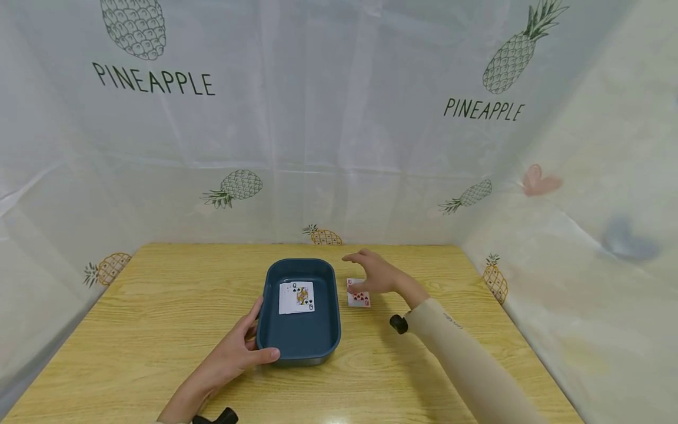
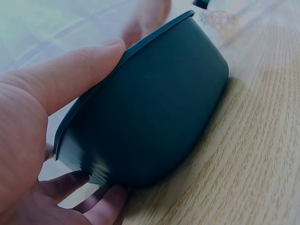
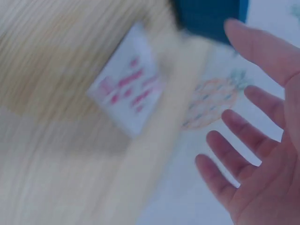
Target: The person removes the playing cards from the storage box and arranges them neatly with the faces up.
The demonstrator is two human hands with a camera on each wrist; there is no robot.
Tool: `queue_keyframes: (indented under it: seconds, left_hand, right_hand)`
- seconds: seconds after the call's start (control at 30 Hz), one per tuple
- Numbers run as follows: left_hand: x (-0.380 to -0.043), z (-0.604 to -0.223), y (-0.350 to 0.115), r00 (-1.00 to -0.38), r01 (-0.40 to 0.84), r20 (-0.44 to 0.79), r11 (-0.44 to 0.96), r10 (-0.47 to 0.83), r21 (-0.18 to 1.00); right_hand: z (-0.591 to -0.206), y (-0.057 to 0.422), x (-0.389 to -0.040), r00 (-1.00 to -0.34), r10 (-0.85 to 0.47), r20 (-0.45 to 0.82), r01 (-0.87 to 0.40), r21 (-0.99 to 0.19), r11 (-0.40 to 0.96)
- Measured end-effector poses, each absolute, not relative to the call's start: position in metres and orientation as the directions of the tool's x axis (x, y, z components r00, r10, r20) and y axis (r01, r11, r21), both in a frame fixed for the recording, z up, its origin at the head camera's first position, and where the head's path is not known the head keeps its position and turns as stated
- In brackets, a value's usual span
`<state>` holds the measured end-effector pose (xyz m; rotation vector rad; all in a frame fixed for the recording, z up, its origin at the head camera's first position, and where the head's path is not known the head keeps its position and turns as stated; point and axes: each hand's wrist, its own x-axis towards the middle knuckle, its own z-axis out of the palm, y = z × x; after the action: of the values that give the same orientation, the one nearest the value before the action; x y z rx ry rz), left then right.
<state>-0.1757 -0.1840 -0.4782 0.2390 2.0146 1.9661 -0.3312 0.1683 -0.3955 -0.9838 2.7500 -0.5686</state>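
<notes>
A dark blue rectangular tray (image 1: 299, 340) sits mid-table in the head view. Inside it lies a small pile of playing cards (image 1: 288, 301), a queen face up on top. My left hand (image 1: 238, 347) grips the tray's near left corner. Its thumb lies on the rim and the other fingers go round the side, as the left wrist view shows on the tray wall (image 2: 154, 103). To the right of the tray, a red ten card (image 1: 359, 299) lies face up on the table. Over this card hovers my right hand (image 1: 377, 273), fingers spread, holding nothing; the right wrist view shows the card (image 3: 129, 84) blurred.
The light wooden table (image 1: 175, 312) ends at a hanging white sheet (image 1: 339, 194) printed with pineapples, which rises behind and at both sides. A black strap piece (image 1: 398, 324) is on the right wrist, another (image 1: 219, 417) on the left.
</notes>
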Motion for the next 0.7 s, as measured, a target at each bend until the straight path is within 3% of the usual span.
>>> queue_keyframes:
  seconds: [0.17, 0.37, 0.5, 0.7]
  left_hand:
    - [-0.176, -0.479, -0.183, -0.934, -0.099, -0.107, 0.040, 0.342, 0.994]
    - [-0.177, -0.480, -0.183, -0.934, -0.097, -0.111, 0.058, 0.338, 0.994]
    - [-0.178, -0.479, -0.183, -0.937, -0.091, -0.111, 0.076, 0.332, 0.993]
    - [-0.177, -0.479, -0.184, -0.930, -0.083, -0.098, 0.058, 0.355, 0.995]
  right_hand:
    - [-0.382, 0.141, -0.324, -0.721, -0.692, 0.038, -0.633, -0.443, 0.635]
    - [-0.390, 0.108, -0.322, -0.663, -0.748, 0.027, -0.648, -0.521, 0.555]
    - [-0.400, 0.092, -0.321, -0.658, -0.753, 0.007, -0.639, -0.534, 0.554]
    - [-0.414, 0.075, -0.321, -0.679, -0.733, -0.036, -0.660, -0.408, 0.631]
